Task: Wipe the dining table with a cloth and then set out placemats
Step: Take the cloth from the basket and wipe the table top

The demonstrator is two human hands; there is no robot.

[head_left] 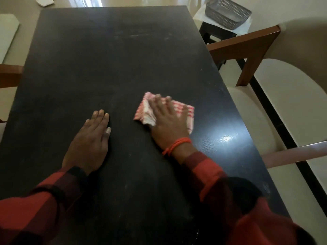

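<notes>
Nearest to us, two red-and-dark checked sleeves [35, 206] reach out over the black table [113, 68]. Our left hand [90, 138] lies flat on the table, left of centre, its fingers [99, 117] straight, close together, and holding nothing. Our right hand [168, 121], with an orange thread band [177, 145] around the wrist, presses palm-down on a folded red-and-white checked cloth [187, 112], right of centre. Its fingers [159, 101] are spread and stretched flat across the top of the cloth, not curled around it; the cloth shows past the fingertips on the far side and beyond both sides of the hand. Farther off, the table carries pale smears. To the right stand cream-cushioned wooden chairs [286, 96], and beyond them a grey perforated basket [228, 13] sits on a small dark stool [215, 34].
</notes>
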